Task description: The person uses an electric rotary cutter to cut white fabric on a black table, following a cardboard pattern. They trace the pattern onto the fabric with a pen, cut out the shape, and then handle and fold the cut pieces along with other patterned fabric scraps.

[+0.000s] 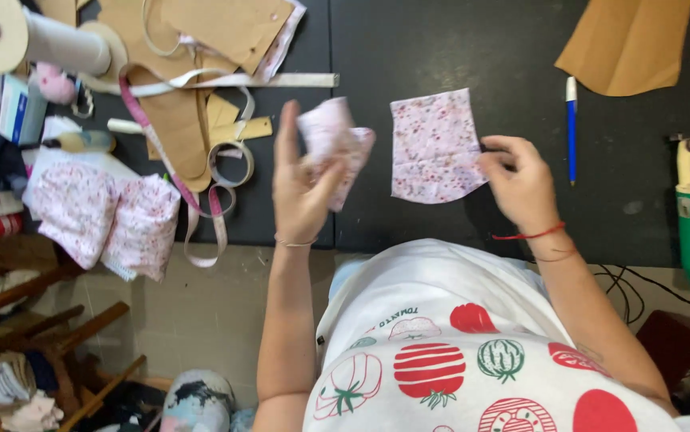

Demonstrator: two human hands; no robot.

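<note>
Two floral pieces were out: my left hand (301,188) gripped one folded piece (335,144), my right hand (519,180) pinched the flat piece (435,146) at its 3 o'clock edge, still unjoined.

I see my left hand (301,188) raised off the black table (457,48), pinching a folded floral fabric piece (335,144), while my right hand (521,182) presses the edge of a flat floral fabric piece (433,146) beside a blue pen (571,128)
</note>
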